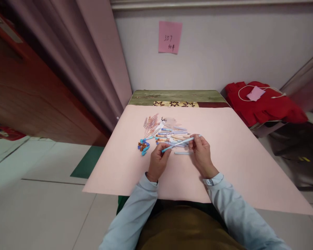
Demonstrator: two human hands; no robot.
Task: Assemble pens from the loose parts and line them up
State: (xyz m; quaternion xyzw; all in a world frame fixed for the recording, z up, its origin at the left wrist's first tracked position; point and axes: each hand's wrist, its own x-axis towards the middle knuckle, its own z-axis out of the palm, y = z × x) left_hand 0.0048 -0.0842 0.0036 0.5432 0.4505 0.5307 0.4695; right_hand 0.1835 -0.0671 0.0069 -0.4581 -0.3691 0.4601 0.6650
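Both my hands hold one light blue pen (179, 143) just above the pink paper sheet (224, 166) that covers the table. My left hand (158, 162) is closed round the pen's lower left end. My right hand (202, 154) pinches its upper right end. Just beyond my hands lies a heap of several pens and pen barrels (169, 133), blue, purple and orange. A small cluster of blue and brown caps (144, 146) sits to the left of my left hand. One short blue pen part (182, 153) lies between my hands.
A bundle of pinkish thin tubes (151, 123) lies at the heap's far left. Behind the sheet the table's green edge (176, 96) meets a white wall with a pink note (169, 37). Red cloth (263, 102) lies on a box at right. Curtain and wooden door stand at left.
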